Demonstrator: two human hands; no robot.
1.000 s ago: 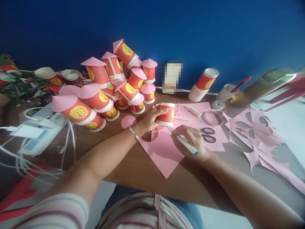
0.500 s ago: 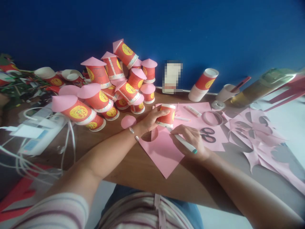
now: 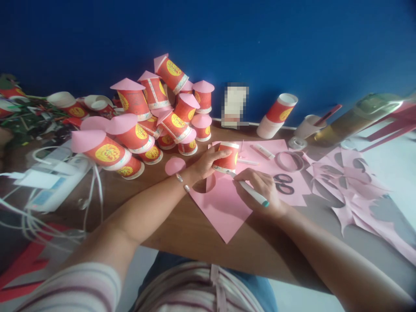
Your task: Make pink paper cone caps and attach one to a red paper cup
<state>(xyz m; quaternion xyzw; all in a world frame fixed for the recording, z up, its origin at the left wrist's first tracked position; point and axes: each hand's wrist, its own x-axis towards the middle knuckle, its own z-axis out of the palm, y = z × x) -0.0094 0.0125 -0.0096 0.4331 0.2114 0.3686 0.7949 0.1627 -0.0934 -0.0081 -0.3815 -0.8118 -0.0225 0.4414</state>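
Observation:
My left hand [image 3: 208,161] is wrapped round a red paper cup [image 3: 229,157] with a white rim and a yellow round patch, held above pink paper [image 3: 225,216]. In my right hand [image 3: 263,186] is a white marker pen [image 3: 251,193] with a green end. Its tip is at the cup's lower white band; whether it touches I cannot tell. Dark-handled scissors [image 3: 284,184] lie just right of that hand, their blades hidden. A small pink paper cone [image 3: 175,165] rests on the table by my left wrist.
Several red cups with pink cone tops [image 3: 107,151] are piled at the left. Cables and a white power strip [image 3: 55,186] lie beside them. Tape [image 3: 290,161], a cup stack [image 3: 277,115], a bottle [image 3: 354,119] and pink scraps [image 3: 354,199] are at the right.
My right hand and the marker have shifted very slightly, with the pen tip now showing at the cup's lower band. My left hand holds the cup in nearly the same place.

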